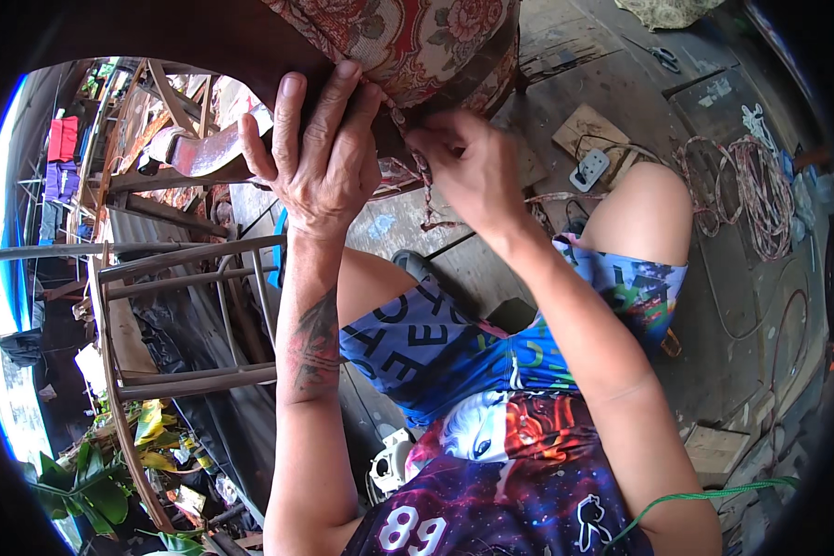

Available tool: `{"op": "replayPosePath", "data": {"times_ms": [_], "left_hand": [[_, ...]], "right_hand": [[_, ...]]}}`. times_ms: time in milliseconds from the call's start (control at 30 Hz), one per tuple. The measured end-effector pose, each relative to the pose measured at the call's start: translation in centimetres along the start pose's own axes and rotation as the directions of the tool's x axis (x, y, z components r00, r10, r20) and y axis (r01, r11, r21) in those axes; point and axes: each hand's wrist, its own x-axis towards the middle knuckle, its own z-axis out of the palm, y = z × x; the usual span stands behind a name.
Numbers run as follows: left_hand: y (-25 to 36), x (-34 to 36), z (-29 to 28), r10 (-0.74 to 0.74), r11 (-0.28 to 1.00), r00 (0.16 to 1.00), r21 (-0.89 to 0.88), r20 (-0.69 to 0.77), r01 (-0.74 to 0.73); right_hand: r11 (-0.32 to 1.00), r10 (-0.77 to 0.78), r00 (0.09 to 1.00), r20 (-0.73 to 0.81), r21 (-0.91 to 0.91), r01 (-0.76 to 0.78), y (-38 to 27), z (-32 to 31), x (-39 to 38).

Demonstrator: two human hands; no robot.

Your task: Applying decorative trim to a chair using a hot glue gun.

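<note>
A piece of furniture, apparently a chair, stands before me, with a dark wooden frame [190, 32] and red-and-cream floral upholstery [435, 42]. My left hand [320, 153] lies on the frame, fingers spread, their tips reaching the fabric's lower edge. Just right of it, my right hand [473, 167] has thumb and fingers pinched together at that edge. A patterned fabric cord [426, 195] runs along the seam, passes by the pinch and hangs down below. The right fingertips are partly hidden, but they seem to grip this cord.
On the plank floor to the right lie a coil of similar cord [760, 199], a white power strip [590, 170], a wooden board [591, 130] and scissors [663, 58]. A wooden railing [111, 371] and plants [88, 491] are at left. Green rope [695, 497] crosses my right arm.
</note>
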Motion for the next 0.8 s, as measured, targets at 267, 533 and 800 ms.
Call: {"op": "replayPosePath", "data": {"times_ms": [267,533,800], "left_hand": [[-0.1,0.1,-0.1,-0.004,1.0,1.0,0.014,0.0,0.004],[0.1,0.3,-0.4,-0.011,1.0,0.999,-0.006,0.034,0.011],[-0.1,0.2,-0.6,-0.008,1.0,0.999,-0.005,0.035,0.008]], "right_hand": [[0.94,0.01,0.997,0.075,0.339,-0.035,0.4,1.3,-1.0],[0.461,0.28,0.821,0.497,0.681,-0.569,-0.5,-1.0,-0.4],[0.292,0.3,0.793,0.53,0.74,-0.605,-0.2,-0.4,-1.3]]}}
